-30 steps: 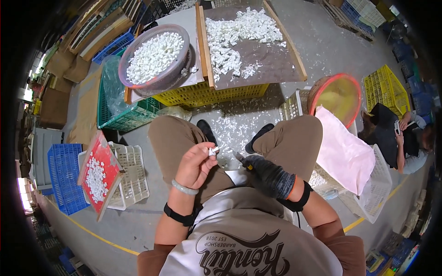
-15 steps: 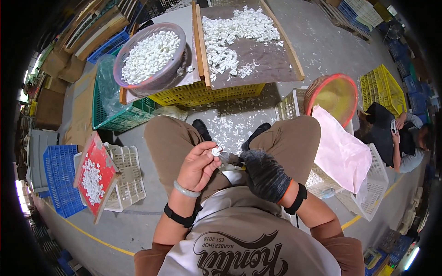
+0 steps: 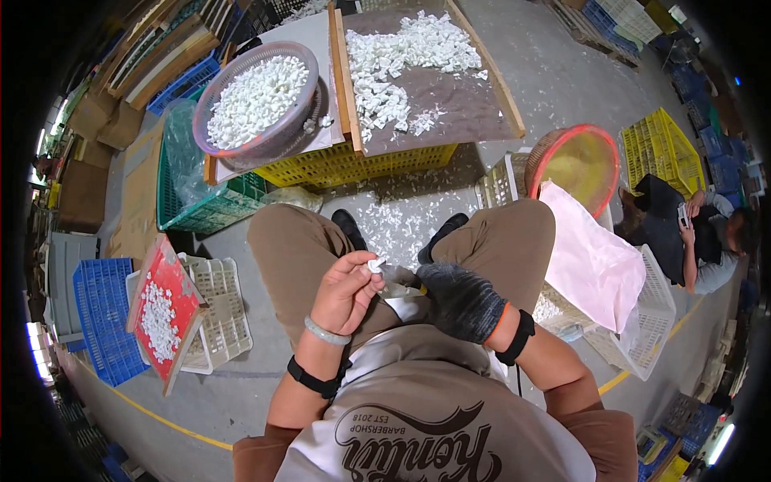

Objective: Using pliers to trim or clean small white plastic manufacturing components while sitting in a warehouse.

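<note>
The head-worn fisheye looks down and forward from close above a brown-and-white, short-sleeved cloth shirt (image 3: 434,381) at six o'clock.

A basin (image 3: 287,140) sits on the table (image 3: 318,46) at the person's (image 3: 418,361) eleven o'clock, a board (image 3: 458,104) of pieces (image 3: 414,48) at twelve, a tub (image 3: 574,170) at two, cloth (image 3: 590,261) over a crate (image 3: 655,304) at three, a tray (image 3: 181,277) at nine.

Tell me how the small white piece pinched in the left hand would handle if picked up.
The white piece is probably light: the left hand pinches it in the fingertips. It looks fairly stiff, projecting without sagging. Its irregular shape makes free rolling unlikely.
</note>
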{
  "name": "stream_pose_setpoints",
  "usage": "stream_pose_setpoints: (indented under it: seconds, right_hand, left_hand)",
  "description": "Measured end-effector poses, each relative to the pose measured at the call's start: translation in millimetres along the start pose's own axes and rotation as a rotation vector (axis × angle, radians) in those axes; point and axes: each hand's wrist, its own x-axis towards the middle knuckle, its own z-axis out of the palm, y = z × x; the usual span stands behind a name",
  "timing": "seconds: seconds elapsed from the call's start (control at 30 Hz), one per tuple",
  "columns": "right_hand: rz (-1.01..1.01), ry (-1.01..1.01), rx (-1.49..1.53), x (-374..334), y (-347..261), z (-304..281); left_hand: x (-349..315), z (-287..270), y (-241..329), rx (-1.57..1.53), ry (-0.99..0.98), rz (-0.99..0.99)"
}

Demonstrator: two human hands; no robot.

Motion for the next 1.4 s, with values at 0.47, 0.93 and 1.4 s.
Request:
stream_pose_setpoints:
  seconds: [0.47, 0.93, 1.4]
  right_hand:
    - [0.041, 0.156, 0.297, -11.3, -0.1, 11.0]
    - [-0.056, 0.14, -0.257, 4.5, -9.2, 0.7]
    - [-0.05, 0.198, -0.4, 2.6, 0.1, 6.3]
  left_hand:
    - [1.5, 0.6, 6.8, -0.236, -0.128, -0.012]
    - [-0.7, -2.9, -2.5, -0.043, -0.006, -0.012]
    - [-1.1, 2.2, -3.9, -0.036, 0.034, -0.059]
